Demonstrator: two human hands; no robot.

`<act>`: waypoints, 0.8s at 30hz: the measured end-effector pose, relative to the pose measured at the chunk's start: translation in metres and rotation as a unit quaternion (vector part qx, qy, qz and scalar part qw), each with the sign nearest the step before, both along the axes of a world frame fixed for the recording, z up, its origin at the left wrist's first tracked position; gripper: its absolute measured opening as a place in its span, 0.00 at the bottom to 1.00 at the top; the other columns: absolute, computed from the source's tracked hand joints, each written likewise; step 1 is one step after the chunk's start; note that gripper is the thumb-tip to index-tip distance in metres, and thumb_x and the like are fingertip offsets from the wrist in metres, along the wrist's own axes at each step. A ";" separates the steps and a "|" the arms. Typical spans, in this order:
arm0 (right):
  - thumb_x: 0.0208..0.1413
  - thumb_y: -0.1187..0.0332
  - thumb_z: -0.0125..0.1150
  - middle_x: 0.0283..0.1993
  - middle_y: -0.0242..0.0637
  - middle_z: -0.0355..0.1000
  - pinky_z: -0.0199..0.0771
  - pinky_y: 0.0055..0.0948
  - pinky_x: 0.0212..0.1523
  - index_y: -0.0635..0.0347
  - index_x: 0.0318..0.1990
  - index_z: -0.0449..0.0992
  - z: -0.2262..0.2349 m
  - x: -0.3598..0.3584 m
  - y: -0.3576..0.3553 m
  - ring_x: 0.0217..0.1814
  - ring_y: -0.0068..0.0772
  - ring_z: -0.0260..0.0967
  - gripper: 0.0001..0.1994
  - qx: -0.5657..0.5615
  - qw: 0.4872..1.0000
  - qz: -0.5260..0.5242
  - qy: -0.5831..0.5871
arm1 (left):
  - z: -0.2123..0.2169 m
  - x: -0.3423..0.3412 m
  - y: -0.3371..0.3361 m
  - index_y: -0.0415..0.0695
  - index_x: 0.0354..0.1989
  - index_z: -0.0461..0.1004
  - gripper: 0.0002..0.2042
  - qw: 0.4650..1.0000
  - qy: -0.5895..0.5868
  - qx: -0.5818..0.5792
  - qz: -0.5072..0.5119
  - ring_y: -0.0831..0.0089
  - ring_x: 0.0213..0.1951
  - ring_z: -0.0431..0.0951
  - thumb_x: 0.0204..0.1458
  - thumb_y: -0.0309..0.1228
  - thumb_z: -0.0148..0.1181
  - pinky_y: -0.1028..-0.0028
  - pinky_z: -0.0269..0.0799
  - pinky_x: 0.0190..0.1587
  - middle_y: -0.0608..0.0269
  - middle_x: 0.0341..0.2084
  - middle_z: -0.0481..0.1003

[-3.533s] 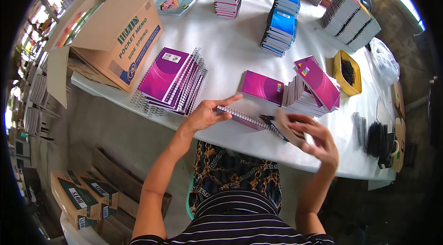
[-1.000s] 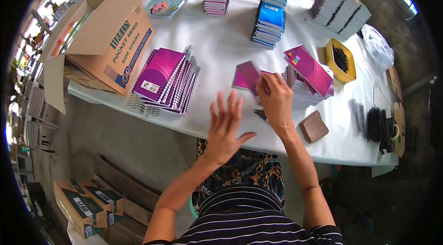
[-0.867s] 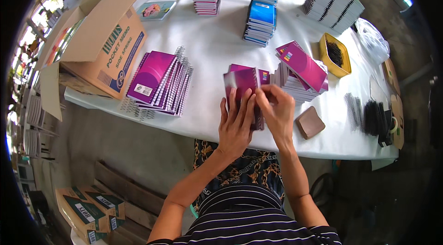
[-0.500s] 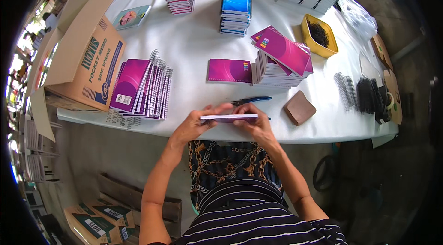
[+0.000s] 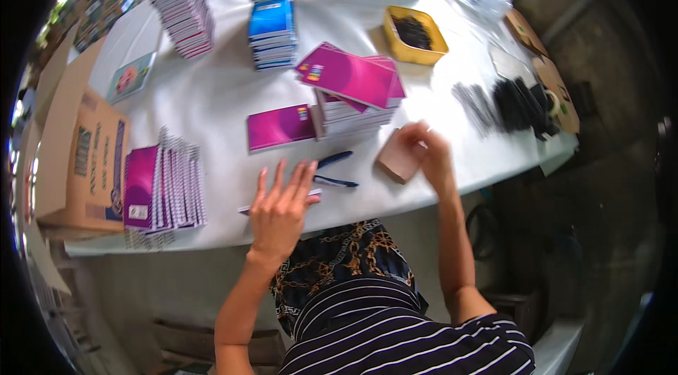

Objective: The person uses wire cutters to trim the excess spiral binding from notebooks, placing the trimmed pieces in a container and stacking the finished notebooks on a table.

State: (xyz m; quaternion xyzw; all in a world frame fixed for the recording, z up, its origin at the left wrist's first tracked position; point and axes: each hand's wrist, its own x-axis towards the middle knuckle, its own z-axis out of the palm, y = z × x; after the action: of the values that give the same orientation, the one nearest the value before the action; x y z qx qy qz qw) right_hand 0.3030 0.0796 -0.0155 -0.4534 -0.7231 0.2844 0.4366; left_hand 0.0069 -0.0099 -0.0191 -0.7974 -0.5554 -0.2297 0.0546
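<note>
My left hand [image 5: 281, 207] lies with fingers spread over a thin memo pad [image 5: 314, 193] at the table's front edge. The hand hides most of the pad; only its pale ends show. To the right, my right hand [image 5: 433, 152] is at the upper right side of a brown block [image 5: 394, 162]. Its fingers are curled and blurred, so their grip on the block is unclear. Blue-handled pliers [image 5: 335, 159] rest just beyond my left fingertips, handles apart. Farther back, a flat purple pad [image 5: 279, 128] lies beside a stack of purple pads [image 5: 357, 78].
At left stand an open cardboard box [image 5: 92, 156] and a row of spiral-bound purple notebooks [image 5: 166, 181]. Tall notebook piles, one of them blue [image 5: 272, 29], stand at the back. A yellow tub [image 5: 420, 56] holds dark coils; black wire spirals [image 5: 519, 106] lie at right.
Both hands held the pad edge-on before. Now the pad is down on the table under my left hand, and my right hand has moved right to the brown block. The view has shifted right.
</note>
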 end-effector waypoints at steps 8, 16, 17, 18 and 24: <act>0.50 0.74 0.64 0.40 0.43 0.74 0.73 0.48 0.42 0.65 0.33 0.78 -0.053 0.191 0.126 0.39 0.47 0.72 0.05 0.088 0.863 -0.337 -0.366 | 0.006 0.009 0.005 0.50 0.63 0.69 0.30 1.000 0.011 -0.014 -0.011 0.58 0.62 0.70 0.50 0.44 0.61 0.51 0.62 0.63 0.67 0.57 0.74; 0.56 0.79 0.57 0.39 0.52 0.72 0.73 0.44 0.42 0.67 0.45 0.76 -0.009 0.119 0.090 0.38 0.50 0.72 0.10 0.170 0.909 -0.222 -0.310 | 0.006 0.000 -0.003 0.49 0.63 0.69 0.31 1.000 0.015 -0.022 0.010 0.58 0.61 0.71 0.49 0.46 0.63 0.51 0.61 0.64 0.64 0.56 0.75; 0.56 0.78 0.59 0.39 0.51 0.72 0.74 0.41 0.41 0.68 0.43 0.77 0.017 0.086 0.063 0.39 0.49 0.73 0.08 0.117 0.925 -0.199 -0.302 | 0.006 0.000 -0.002 0.49 0.63 0.68 0.31 1.000 0.010 -0.021 0.008 0.57 0.61 0.71 0.49 0.45 0.64 0.51 0.60 0.64 0.63 0.55 0.75; 0.53 0.78 0.62 0.37 0.46 0.72 0.75 0.36 0.38 0.67 0.43 0.78 0.031 0.059 0.040 0.40 0.42 0.75 0.09 0.061 0.973 -0.122 -0.188 | 0.006 0.002 -0.002 0.49 0.64 0.68 0.32 1.000 0.004 -0.019 0.005 0.57 0.61 0.70 0.48 0.44 0.64 0.52 0.60 0.64 0.63 0.55 0.75; 0.50 0.78 0.67 0.35 0.37 0.75 0.72 0.33 0.34 0.61 0.41 0.80 0.028 -0.071 -0.041 0.33 0.34 0.72 0.10 -0.047 0.989 0.141 -0.021 | 0.003 0.004 0.003 0.50 0.63 0.68 0.32 1.000 0.001 -0.009 -0.006 0.58 0.60 0.72 0.47 0.44 0.66 0.50 0.59 0.63 0.62 0.53 0.77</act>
State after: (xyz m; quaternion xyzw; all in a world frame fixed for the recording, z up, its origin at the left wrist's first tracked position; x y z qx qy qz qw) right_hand 0.2319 0.0390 0.0130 -0.3731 -0.7747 0.3672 0.3547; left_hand 0.0112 -0.0070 -0.0165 -0.8012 -0.5529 -0.2241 0.0468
